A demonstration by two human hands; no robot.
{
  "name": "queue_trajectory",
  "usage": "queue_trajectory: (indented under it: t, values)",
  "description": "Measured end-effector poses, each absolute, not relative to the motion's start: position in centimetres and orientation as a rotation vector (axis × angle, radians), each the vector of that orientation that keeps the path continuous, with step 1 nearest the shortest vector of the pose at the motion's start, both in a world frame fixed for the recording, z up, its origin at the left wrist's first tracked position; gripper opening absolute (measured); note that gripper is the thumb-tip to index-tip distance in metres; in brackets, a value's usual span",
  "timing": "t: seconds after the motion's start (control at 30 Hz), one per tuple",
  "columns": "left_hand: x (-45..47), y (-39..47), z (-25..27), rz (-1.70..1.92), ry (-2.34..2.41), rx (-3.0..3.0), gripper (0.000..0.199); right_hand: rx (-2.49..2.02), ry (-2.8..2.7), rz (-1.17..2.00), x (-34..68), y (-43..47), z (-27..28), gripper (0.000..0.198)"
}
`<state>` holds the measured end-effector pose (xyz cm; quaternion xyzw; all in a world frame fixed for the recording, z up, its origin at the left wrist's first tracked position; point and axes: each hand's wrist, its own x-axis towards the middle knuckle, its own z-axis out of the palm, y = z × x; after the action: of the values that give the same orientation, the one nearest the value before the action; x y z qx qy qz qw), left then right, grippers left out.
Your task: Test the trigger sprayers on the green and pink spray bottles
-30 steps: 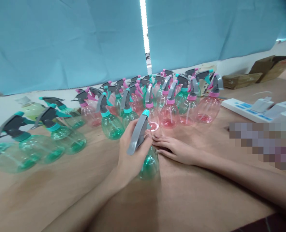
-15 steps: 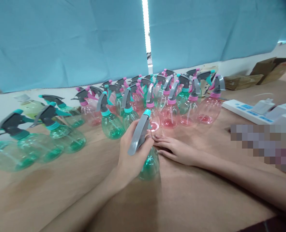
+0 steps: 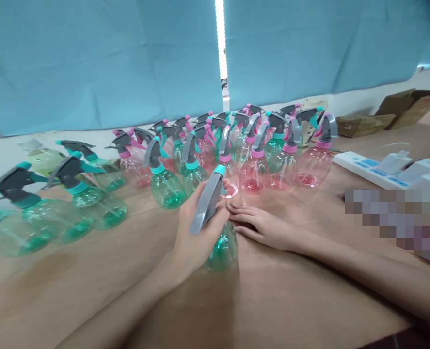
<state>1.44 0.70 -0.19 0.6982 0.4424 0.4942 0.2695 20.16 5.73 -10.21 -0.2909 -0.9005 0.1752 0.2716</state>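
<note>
My left hand (image 3: 193, 242) is wrapped round the neck of a green spray bottle (image 3: 222, 249) with a grey trigger head and a teal nozzle. The bottle stands on the table, and its neck is hidden by my fingers. Palm down on the table, my right hand (image 3: 265, 227) lies just right of the bottle, its fingers stretched toward it and holding nothing. Whether those fingertips touch the bottle I cannot tell. Beyond my hands stand a green spray bottle with a teal collar (image 3: 167, 189) and a pink one (image 3: 254, 177).
Several green spray bottles (image 3: 102, 208) are grouped at the left, and several mixed ones crowd the back. A white power strip (image 3: 360, 167) with plugged-in adapters lies at the right. Cardboard boxes (image 3: 400, 114) sit behind it. Blue sheeting (image 3: 109, 63) covers the wall.
The view has shifted very slightly. My left hand keeps its grip on the green spray bottle, and my right hand stays flat on the table.
</note>
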Motion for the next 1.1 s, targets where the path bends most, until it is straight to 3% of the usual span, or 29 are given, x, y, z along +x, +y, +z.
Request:
queue_trajectory:
  t: [0.43,1.1]
  values:
    - [1.18,0.97,-0.22,1.307,1.140,1.926,0.020,-0.774,-2.425,0.458,20.14,5.62,-9.72,0.037]
    - [0.51,1.14,-0.19,1.260,1.213,1.933,0.003,-0.767,-2.424,0.474,20.13,5.73,-9.95,0.037]
